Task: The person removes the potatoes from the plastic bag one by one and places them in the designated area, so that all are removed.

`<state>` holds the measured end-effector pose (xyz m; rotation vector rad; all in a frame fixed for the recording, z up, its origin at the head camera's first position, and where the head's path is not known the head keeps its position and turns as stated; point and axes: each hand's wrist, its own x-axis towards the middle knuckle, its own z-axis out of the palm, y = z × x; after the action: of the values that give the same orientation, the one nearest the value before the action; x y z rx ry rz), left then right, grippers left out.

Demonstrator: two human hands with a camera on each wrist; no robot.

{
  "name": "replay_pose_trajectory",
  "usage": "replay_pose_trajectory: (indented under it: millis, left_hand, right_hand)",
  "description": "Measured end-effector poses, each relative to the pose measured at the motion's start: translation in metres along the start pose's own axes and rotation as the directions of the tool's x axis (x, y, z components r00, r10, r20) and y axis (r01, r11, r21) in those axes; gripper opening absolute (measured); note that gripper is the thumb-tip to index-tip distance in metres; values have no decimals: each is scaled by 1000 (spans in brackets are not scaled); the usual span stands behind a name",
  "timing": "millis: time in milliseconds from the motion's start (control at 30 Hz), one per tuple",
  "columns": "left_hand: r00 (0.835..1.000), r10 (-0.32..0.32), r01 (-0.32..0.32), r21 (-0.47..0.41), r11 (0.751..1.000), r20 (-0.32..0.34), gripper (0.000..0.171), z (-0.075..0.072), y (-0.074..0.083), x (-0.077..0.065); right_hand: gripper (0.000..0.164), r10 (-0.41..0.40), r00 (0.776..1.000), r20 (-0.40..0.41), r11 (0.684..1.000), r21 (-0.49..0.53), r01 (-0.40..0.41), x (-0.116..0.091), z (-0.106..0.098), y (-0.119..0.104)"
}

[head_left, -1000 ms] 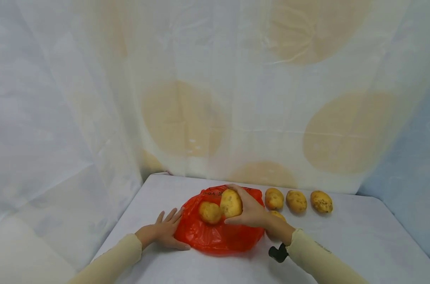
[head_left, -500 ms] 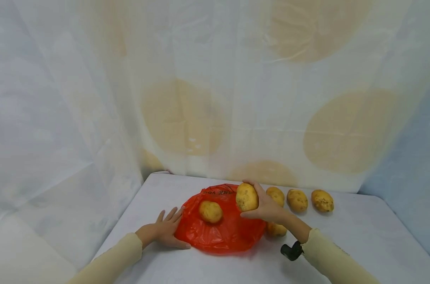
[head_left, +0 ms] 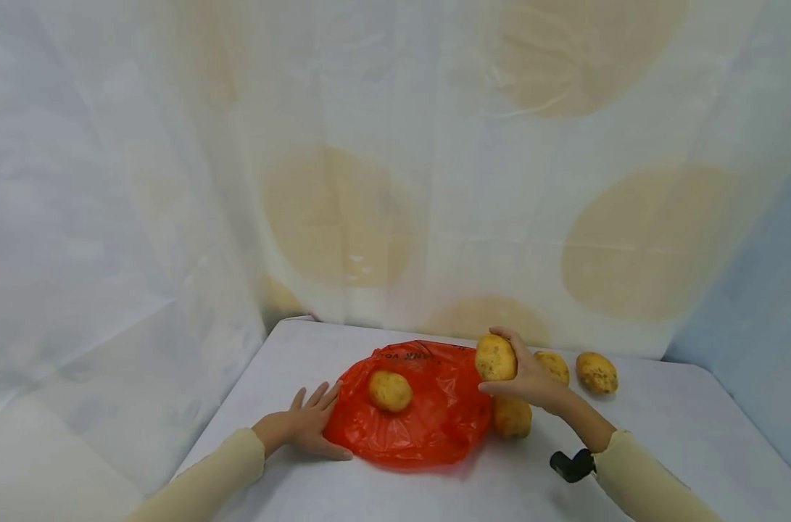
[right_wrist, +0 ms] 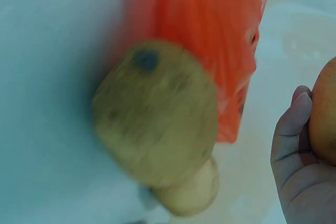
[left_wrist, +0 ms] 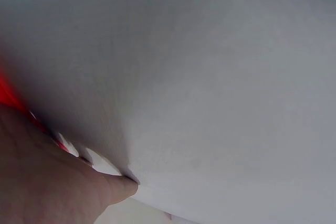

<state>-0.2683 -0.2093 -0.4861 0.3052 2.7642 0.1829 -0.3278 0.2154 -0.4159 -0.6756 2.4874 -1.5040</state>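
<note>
A red plastic bag (head_left: pixel 428 428) with dark lettering lies spread on the white table, and one potato (head_left: pixel 390 391) rests on it. My left hand (head_left: pixel 312 428) lies flat with fingers spread at the bag's left edge; its thumb (left_wrist: pixel 113 188) shows against the table in the left wrist view. Fingers and thumb of my right hand (head_left: pixel 532 383) grip another potato (head_left: pixel 496 357), raised over the bag's right edge. Below that hand a potato (head_left: pixel 512 418) sits close against the bag; it looks large as the near potato (right_wrist: pixel 157 114) in the right wrist view.
Two more potatoes stand toward the back right: one (head_left: pixel 555 366) partly behind my right hand, the other (head_left: pixel 597 373) farther right. A black device (head_left: pixel 571 465) is strapped at my right wrist. A spotted white curtain (head_left: pixel 434 181) hangs behind the table.
My right hand has moved right with its potato, from over the middle of the bag to its right edge. A potato at the back is now hidden behind it. My left hand stays put.
</note>
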Motion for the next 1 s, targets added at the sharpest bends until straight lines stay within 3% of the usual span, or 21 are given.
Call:
replay_pose_trajectory:
  millis: [167, 600, 800, 1000]
  left_hand:
    - [1000, -4, 4, 11, 1000, -2, 122, 2, -1, 1]
    - [1000, 12, -11, 20, 1000, -9, 121, 0, 0, 0]
    - [1000, 10, -10, 24, 1000, -9, 120, -2, 1, 0]
    - [1000, 6, -6, 13, 1000, -11, 121, 1, 0, -1]
  right_hand:
    - [100, 55, 998, -33, 998, -36, -57, -9, -14, 10]
    - [97, 90, 993, -72, 993, -65, -95, -37, -38, 43]
    - [98, 142, 988, -63, 988, -43, -145, -49, -45, 58]
    - [98, 220, 975, -29, 971, -88, -222, -59, -50, 68]
